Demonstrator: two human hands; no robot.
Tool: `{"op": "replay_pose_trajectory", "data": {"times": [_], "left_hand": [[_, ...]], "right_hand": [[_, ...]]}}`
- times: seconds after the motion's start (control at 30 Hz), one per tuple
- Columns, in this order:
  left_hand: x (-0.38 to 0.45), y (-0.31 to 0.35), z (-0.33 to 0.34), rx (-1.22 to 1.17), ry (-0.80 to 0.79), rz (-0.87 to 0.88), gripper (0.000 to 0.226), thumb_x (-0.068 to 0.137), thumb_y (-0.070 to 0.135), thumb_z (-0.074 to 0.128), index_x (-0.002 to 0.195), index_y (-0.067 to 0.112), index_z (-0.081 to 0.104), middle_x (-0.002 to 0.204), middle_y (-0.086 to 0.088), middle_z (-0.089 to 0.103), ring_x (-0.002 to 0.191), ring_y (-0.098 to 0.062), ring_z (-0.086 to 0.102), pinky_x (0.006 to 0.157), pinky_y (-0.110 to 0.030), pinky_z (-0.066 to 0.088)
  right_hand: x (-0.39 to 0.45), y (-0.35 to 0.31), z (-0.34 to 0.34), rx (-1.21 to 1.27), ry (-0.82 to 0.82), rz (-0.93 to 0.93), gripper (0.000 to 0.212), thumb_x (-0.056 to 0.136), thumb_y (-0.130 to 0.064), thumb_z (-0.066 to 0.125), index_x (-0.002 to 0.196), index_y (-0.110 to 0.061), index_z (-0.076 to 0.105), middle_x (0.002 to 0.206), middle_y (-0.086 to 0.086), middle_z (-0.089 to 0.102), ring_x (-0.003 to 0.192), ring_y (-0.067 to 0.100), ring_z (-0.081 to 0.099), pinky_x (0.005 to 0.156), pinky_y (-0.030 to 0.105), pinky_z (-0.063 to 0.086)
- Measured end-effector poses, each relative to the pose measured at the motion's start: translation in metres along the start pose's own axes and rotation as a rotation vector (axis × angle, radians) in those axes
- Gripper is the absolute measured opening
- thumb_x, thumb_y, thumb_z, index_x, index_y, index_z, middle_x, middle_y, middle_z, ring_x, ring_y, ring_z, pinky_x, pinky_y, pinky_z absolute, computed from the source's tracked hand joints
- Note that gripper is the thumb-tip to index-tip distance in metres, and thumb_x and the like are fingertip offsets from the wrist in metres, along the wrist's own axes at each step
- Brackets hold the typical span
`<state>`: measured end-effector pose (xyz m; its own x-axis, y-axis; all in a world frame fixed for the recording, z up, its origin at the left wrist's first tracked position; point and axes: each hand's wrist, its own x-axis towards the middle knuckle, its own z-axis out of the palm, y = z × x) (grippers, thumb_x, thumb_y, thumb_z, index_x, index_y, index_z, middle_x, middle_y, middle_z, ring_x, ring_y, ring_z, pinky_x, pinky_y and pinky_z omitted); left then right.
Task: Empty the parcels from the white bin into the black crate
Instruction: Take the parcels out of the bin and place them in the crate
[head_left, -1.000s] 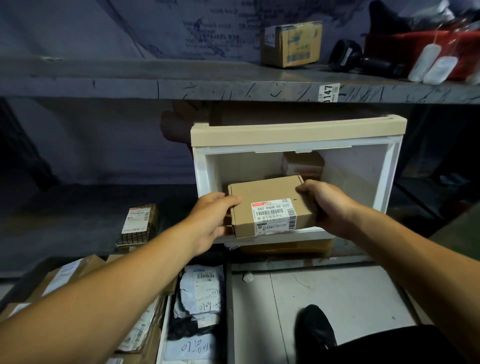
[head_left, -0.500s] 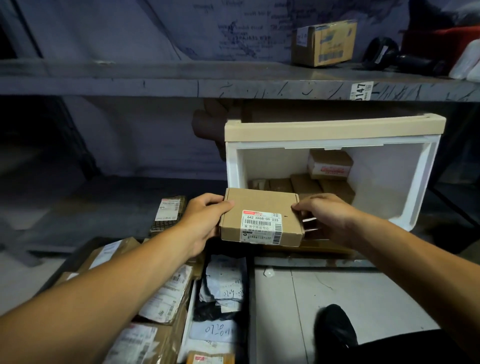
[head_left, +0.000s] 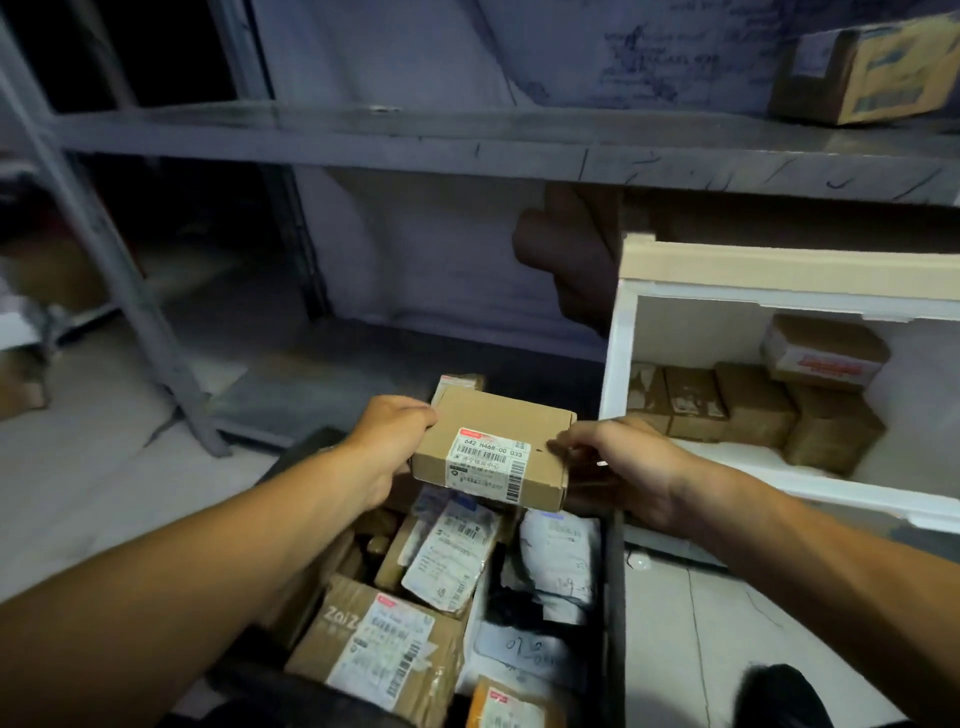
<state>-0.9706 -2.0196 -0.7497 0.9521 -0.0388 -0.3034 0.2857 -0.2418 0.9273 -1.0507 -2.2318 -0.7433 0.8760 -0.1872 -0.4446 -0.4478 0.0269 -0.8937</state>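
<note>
A flat brown cardboard box (head_left: 493, 449) with a white barcode label hangs in the air above the black crate (head_left: 615, 597). My left hand (head_left: 387, 441) grips its left end. My right hand (head_left: 618, 467) pinches its right edge with curled fingers. The crate below holds several labelled cardboard parcels and white mailer bags. The white bin (head_left: 618, 343) lies tipped on its side on the low shelf to the right, its opening facing me, with several small brown boxes (head_left: 737, 405) still inside.
A grey metal shelf (head_left: 467, 150) runs overhead, with a cardboard box (head_left: 862, 73) on it at the right. A slanted shelf post (head_left: 119, 291) stands at the left. My dark shoe (head_left: 779, 696) rests on the pale floor right of the crate.
Both hands have carried the labelled box out of the white bin and leftward, over the black crate. The view has swung left, so the bin now sits at the right.
</note>
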Motion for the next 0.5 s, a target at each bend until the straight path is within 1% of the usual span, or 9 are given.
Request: {"op": "replay_pose_trajectory", "data": {"times": [0.07,0.1,0.17,0.27,0.3,0.4,0.43,0.5], "left_hand": [[0.006,-0.007,-0.021,-0.006,0.035,-0.020,0.016,0.099,0.010,0.054,0.091,0.015,0.068,0.080,-0.006,0.070,0.074,-0.020,0.064,0.078,-0.036,0.051],[0.009,-0.010,-0.031,-0.007,0.053,-0.029,0.019,0.100,0.008,0.053,0.088,0.015,0.067,0.078,-0.005,0.069,0.071,-0.019,0.064,0.075,-0.034,0.051],[0.013,-0.019,-0.051,-0.007,0.097,-0.051,0.023,0.100,0.007,0.052,0.084,0.016,0.065,0.079,-0.006,0.069,0.071,-0.019,0.063,0.073,-0.032,0.050],[0.015,-0.031,-0.079,-0.007,0.138,-0.089,0.024,0.099,0.006,0.051,0.082,0.013,0.067,0.082,-0.011,0.070,0.071,-0.022,0.064,0.072,-0.033,0.049],[0.015,-0.035,-0.088,-0.011,0.148,-0.102,0.025,0.099,0.005,0.052,0.081,0.011,0.068,0.083,-0.013,0.071,0.072,-0.025,0.065,0.074,-0.035,0.051],[0.016,-0.046,-0.113,0.000,0.182,-0.128,0.023,0.097,0.005,0.053,0.083,0.009,0.071,0.090,-0.017,0.075,0.083,-0.031,0.070,0.084,-0.045,0.057],[0.017,-0.050,-0.121,0.004,0.191,-0.126,0.022,0.097,0.004,0.053,0.084,0.009,0.071,0.092,-0.018,0.075,0.086,-0.032,0.071,0.084,-0.045,0.057],[0.020,-0.057,-0.134,0.015,0.214,-0.136,0.022,0.097,0.004,0.054,0.084,0.010,0.070,0.097,-0.019,0.075,0.091,-0.033,0.071,0.085,-0.048,0.057]], "right_hand": [[0.012,-0.002,0.021,0.011,-0.052,-0.005,0.021,0.095,-0.013,0.062,0.113,-0.001,0.066,0.073,0.008,0.075,0.068,0.021,0.074,0.080,0.039,0.061],[0.019,-0.002,0.031,0.005,-0.067,-0.011,0.022,0.095,-0.013,0.062,0.114,-0.002,0.067,0.076,0.008,0.076,0.072,0.023,0.074,0.079,0.040,0.060],[0.033,-0.001,0.052,-0.024,-0.092,-0.016,0.026,0.094,-0.014,0.064,0.117,-0.002,0.068,0.080,0.008,0.076,0.080,0.027,0.073,0.071,0.038,0.060],[0.048,0.003,0.082,-0.072,-0.137,0.003,0.029,0.092,-0.016,0.067,0.119,-0.005,0.066,0.090,0.010,0.076,0.081,0.025,0.073,0.062,0.032,0.056],[0.050,0.004,0.092,-0.086,-0.155,0.015,0.030,0.091,-0.017,0.068,0.119,-0.006,0.066,0.094,0.011,0.076,0.082,0.026,0.074,0.061,0.031,0.056],[0.058,0.006,0.118,-0.110,-0.206,0.034,0.028,0.091,-0.017,0.068,0.117,-0.006,0.068,0.104,0.016,0.075,0.089,0.028,0.073,0.063,0.031,0.057],[0.061,0.007,0.126,-0.108,-0.213,0.040,0.027,0.092,-0.016,0.068,0.116,-0.005,0.069,0.103,0.017,0.075,0.088,0.028,0.073,0.063,0.032,0.058],[0.065,0.011,0.144,-0.093,-0.220,0.060,0.024,0.092,-0.014,0.067,0.113,-0.002,0.068,0.094,0.015,0.074,0.077,0.025,0.072,0.056,0.031,0.057]]}}
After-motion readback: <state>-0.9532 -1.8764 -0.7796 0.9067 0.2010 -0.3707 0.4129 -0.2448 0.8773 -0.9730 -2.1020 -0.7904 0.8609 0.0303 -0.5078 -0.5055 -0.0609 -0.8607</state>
